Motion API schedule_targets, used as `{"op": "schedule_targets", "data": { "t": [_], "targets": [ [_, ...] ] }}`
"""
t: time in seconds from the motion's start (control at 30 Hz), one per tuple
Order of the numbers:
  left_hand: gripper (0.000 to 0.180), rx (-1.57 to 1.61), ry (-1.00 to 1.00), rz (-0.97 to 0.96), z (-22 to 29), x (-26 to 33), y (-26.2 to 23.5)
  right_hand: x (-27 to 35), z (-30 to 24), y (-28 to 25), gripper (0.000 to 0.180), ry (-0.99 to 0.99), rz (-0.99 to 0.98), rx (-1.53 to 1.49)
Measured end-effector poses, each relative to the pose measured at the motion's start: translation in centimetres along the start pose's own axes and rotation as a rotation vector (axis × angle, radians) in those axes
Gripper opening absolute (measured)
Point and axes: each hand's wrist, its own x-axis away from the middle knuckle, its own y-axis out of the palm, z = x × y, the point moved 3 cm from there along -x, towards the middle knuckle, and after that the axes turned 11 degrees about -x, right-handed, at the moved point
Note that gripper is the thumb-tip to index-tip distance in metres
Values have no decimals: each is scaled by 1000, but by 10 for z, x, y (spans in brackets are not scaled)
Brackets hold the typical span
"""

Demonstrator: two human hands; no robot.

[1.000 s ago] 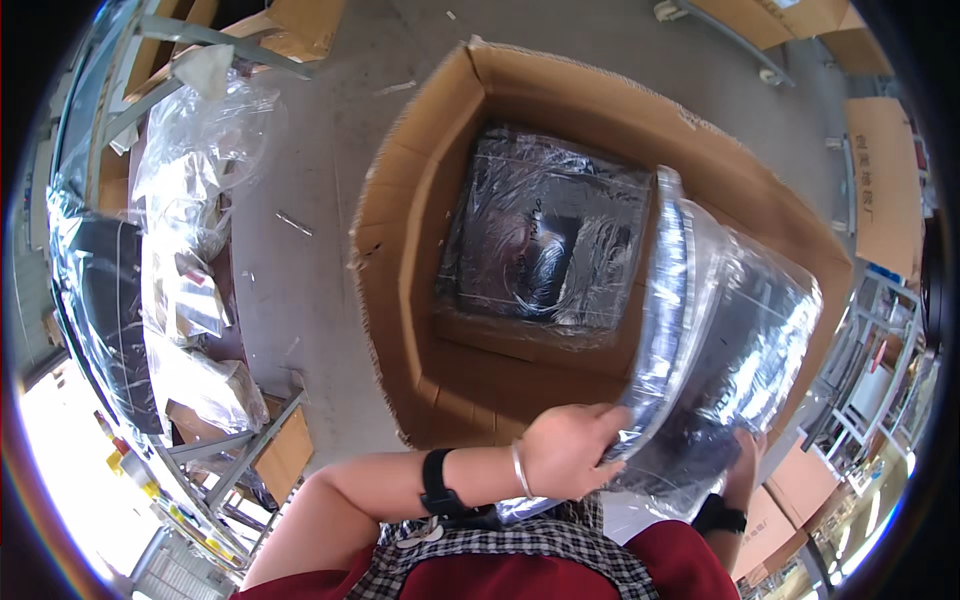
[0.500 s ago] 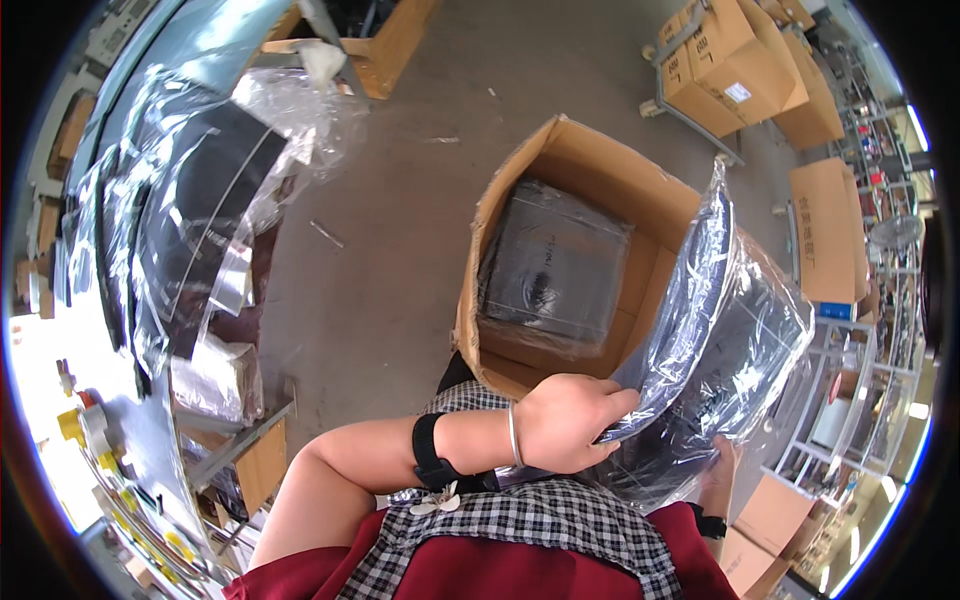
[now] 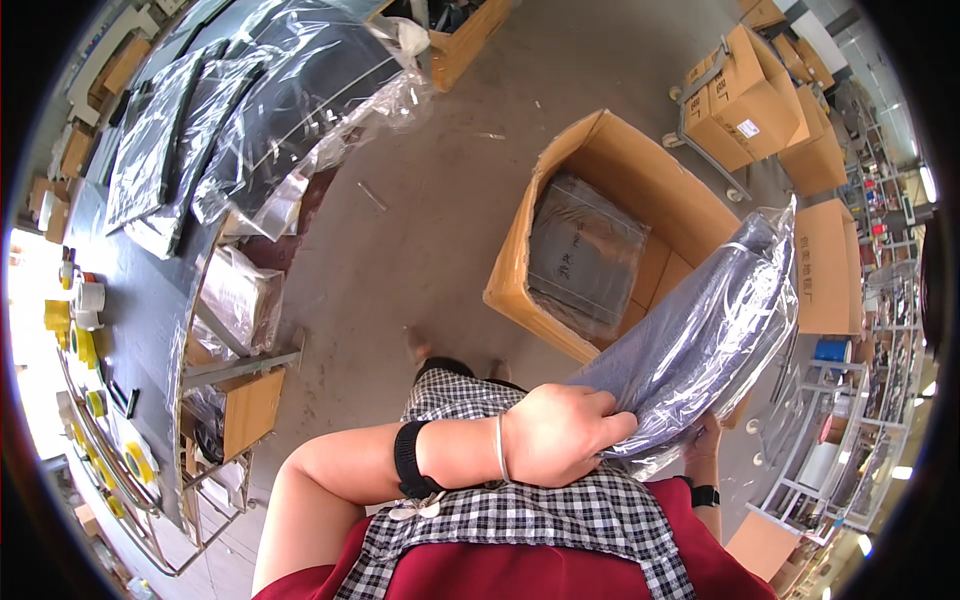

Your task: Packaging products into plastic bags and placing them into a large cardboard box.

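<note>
My left hand [image 3: 562,436] is closed on the near left edge of a dark blue-grey flat pack [image 3: 690,345] wrapped in clear, shiny plastic. The pack is tilted and slightly curved, and covers the right front of an open cardboard box [image 3: 515,272]. At the pack's lower right edge, my right hand [image 3: 704,442] grips it from beneath, its fingers mostly hidden. Inside the box lies another dark pack [image 3: 583,262] in clear plastic, with writing on its top.
On the left stands a dark worktable [image 3: 140,290] bearing more plastic-wrapped dark packs [image 3: 290,100] and yellow tape rolls [image 3: 84,345]. Cardboard boxes [image 3: 735,110] sit on a wheeled cart at the far right. A metal rack [image 3: 825,440] stands at right.
The pack has turned and flattened from a steep, folded stance to a smoother slant across the box's right side. Both hands keep hold. The whole view has shifted, showing more of the worktable.
</note>
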Motion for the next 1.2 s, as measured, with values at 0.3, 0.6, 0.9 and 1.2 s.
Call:
{"op": "schedule_targets", "data": {
  "t": [0.3,0.6,0.9,1.2],
  "targets": [
    [34,13,-24,171,-3,148,-88,80,55,58,32,-146,-204,119],
    [35,37,-383,557,44,387,-265,291,108,382,59,-130,-463,326],
    [32,-126,-919,1083,-5,585,-376,337,299,670,56,324,-949,359],
    [34,-436,-1164,1213,-43,644,-423,335,414,803,35,583,-1184,382]
  ]
}}
